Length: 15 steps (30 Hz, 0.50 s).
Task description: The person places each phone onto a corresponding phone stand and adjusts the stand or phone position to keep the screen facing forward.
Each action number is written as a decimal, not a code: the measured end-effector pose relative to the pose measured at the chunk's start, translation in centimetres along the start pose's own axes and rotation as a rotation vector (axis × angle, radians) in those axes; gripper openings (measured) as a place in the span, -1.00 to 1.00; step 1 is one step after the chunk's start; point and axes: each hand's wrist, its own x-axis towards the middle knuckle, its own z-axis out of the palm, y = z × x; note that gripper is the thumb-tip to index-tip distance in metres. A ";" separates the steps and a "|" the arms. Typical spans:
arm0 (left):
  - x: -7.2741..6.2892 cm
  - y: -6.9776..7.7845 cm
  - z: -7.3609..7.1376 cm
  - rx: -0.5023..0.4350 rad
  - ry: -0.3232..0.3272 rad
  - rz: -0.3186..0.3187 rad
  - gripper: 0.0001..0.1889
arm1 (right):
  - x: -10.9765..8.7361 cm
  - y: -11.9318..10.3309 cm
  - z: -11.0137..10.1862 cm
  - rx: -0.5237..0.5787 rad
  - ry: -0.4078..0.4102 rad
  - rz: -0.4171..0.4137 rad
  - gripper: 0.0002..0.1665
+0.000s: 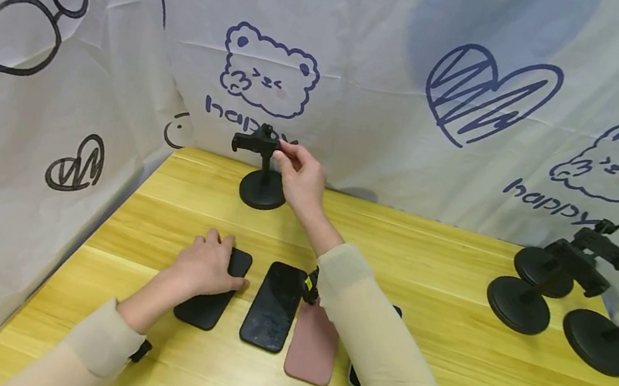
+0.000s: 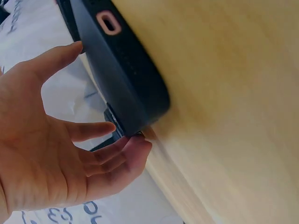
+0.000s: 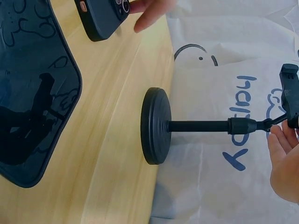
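A black phone stand with a round base (image 1: 262, 191) is upright near the back edge of the table. At its top, my right hand (image 1: 305, 182) pinches the right end of the clamp between thumb and fingers; the right wrist view shows the stand's pole (image 3: 198, 126) and clamp (image 3: 290, 93). My left hand (image 1: 203, 267) lies over a dark phone (image 1: 209, 309), thumb at one edge and fingers at the other. In the left wrist view, bent fingertips touch the edge of this phone (image 2: 126, 70), whose charging port shows. Its upper part is hidden under the hand.
Right of the left hand lie a black phone (image 1: 273, 305), a pink phone (image 1: 312, 348) and another phone (image 1: 354, 377) mostly hidden by my right sleeve. Several black stands, one with this base (image 1: 518, 306), are at the right. A printed cloth (image 1: 368, 128) hangs behind.
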 end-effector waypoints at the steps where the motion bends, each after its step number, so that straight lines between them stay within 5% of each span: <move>1: 0.0 0.1 0.1 0.015 -0.006 0.002 0.02 | 0.0 0.0 0.0 -0.001 -0.001 0.003 -0.66; 15: 0.4 0.4 -0.1 0.053 -0.043 0.023 -0.11 | 0.1 0.1 -0.1 -0.011 -0.003 0.037 -0.65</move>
